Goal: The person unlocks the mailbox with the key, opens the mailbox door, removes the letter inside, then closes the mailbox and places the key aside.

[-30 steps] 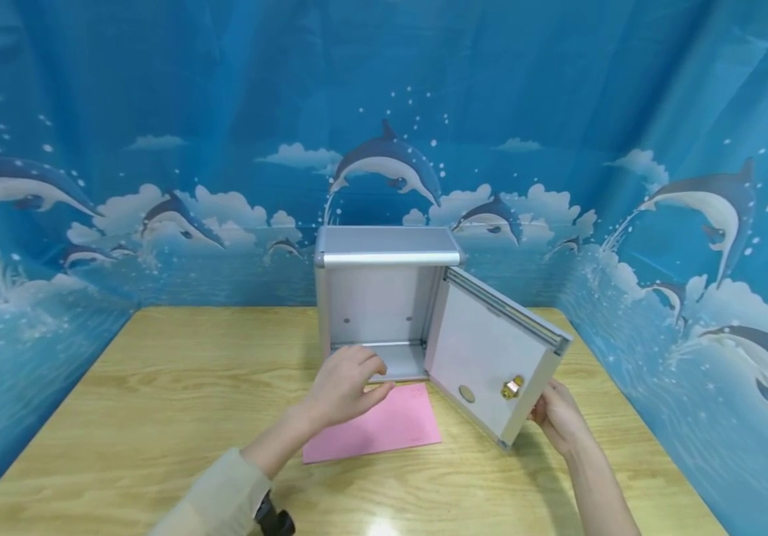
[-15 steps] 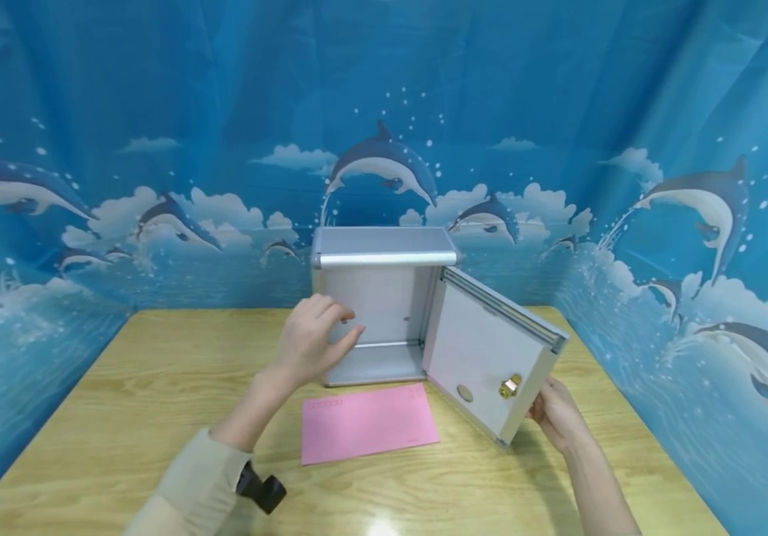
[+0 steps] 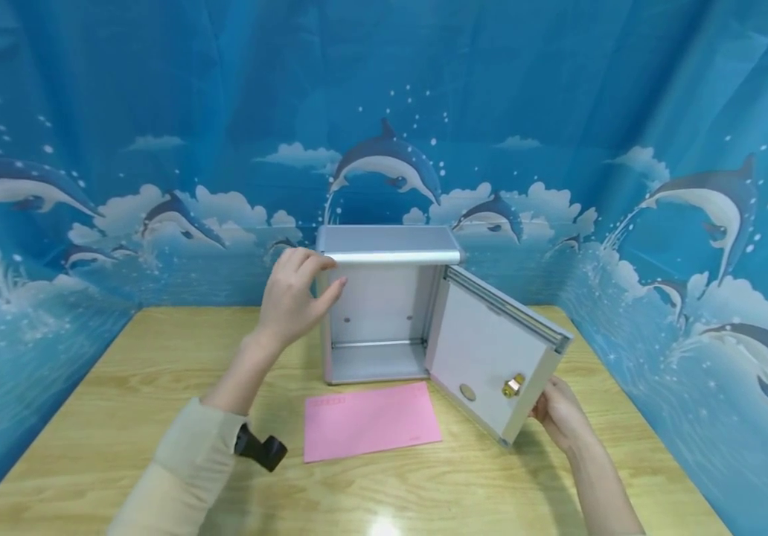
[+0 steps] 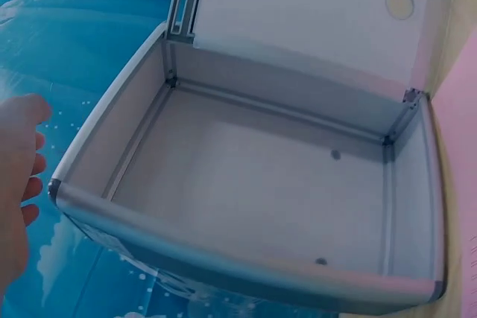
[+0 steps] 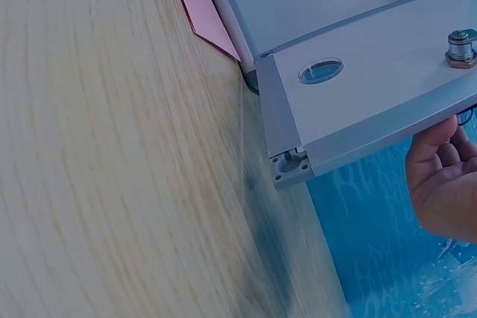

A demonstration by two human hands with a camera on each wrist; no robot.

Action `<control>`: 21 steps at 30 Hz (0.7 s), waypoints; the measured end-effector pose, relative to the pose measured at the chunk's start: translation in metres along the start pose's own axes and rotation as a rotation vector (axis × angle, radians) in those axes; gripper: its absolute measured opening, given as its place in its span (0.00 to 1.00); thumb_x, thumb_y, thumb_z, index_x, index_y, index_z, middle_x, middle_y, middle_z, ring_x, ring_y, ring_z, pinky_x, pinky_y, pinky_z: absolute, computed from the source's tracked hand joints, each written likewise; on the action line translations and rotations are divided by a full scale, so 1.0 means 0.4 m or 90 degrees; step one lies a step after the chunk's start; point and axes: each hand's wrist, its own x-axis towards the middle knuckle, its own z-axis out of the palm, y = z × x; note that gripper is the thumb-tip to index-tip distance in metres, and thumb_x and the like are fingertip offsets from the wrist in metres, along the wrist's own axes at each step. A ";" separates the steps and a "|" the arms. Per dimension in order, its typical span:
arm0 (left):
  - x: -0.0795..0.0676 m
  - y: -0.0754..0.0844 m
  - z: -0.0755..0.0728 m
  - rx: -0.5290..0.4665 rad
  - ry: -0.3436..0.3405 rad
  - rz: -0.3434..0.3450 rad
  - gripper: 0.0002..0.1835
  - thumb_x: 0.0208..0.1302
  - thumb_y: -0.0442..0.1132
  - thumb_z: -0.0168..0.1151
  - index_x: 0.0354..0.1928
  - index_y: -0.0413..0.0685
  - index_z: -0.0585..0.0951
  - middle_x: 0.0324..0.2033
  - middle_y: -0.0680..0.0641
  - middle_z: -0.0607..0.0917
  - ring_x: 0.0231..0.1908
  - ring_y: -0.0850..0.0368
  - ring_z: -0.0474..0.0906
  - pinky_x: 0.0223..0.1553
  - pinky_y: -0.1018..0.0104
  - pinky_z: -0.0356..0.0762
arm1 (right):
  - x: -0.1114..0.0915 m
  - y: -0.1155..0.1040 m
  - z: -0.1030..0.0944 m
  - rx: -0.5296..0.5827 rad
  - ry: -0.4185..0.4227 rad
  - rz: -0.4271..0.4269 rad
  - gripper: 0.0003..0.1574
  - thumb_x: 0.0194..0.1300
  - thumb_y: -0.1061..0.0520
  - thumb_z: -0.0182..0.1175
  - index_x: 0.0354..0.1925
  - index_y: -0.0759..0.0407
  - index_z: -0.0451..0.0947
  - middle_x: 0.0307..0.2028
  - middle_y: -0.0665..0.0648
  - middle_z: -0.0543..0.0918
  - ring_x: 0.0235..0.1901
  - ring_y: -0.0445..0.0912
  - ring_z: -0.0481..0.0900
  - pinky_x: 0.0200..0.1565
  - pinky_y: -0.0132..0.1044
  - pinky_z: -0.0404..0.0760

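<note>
Draped all around: blue dolphin-print curtain (image 3: 89, 112). Filling the foreground: wooden table (image 3: 123, 417). Standing upright at mid-table: silver metal box (image 3: 384, 246), taller than wide, opening facing the wearer, bare grey interior showing. Swinging out to the right on side hinges: door (image 3: 484, 357), carrying a brass lock (image 3: 511, 386) and a round window. Lying flat just in front of the box, long edge running left to right: pink envelope (image 3: 370, 420). Curling relaxed around the box's top left corner: left hand (image 3: 293, 294). Gripping the door's free edge from behind: right hand (image 3: 558, 413).
</note>
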 end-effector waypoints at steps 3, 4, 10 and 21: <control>0.014 -0.011 -0.004 0.000 -0.029 -0.037 0.12 0.53 0.35 0.67 0.38 0.35 0.80 0.32 0.41 0.77 0.35 0.47 0.69 0.37 0.56 0.67 | -0.001 0.003 0.000 0.000 0.001 -0.002 0.21 0.74 0.53 0.41 0.35 0.41 0.81 0.24 0.44 0.81 0.22 0.35 0.74 0.26 0.28 0.72; 0.019 -0.015 -0.004 -0.002 -0.040 -0.051 0.12 0.54 0.35 0.67 0.39 0.35 0.80 0.33 0.41 0.77 0.36 0.46 0.69 0.37 0.55 0.67 | -0.002 0.004 0.000 0.002 -0.001 -0.004 0.21 0.74 0.54 0.41 0.35 0.42 0.81 0.24 0.44 0.81 0.22 0.35 0.74 0.26 0.28 0.72; 0.050 -0.032 -0.009 -0.047 -0.125 -0.158 0.12 0.59 0.37 0.62 0.43 0.37 0.81 0.40 0.40 0.76 0.44 0.45 0.68 0.43 0.51 0.67 | -0.004 0.002 -0.001 -0.001 -0.004 -0.007 0.21 0.74 0.53 0.41 0.35 0.42 0.81 0.23 0.44 0.80 0.21 0.35 0.73 0.26 0.28 0.71; 0.081 -0.036 -0.005 -0.039 -0.212 -0.219 0.11 0.62 0.40 0.60 0.41 0.40 0.83 0.40 0.43 0.76 0.42 0.48 0.68 0.40 0.53 0.67 | 0.000 -0.004 0.006 -0.036 0.018 0.026 0.19 0.74 0.51 0.42 0.36 0.38 0.80 0.27 0.43 0.80 0.24 0.36 0.73 0.28 0.29 0.72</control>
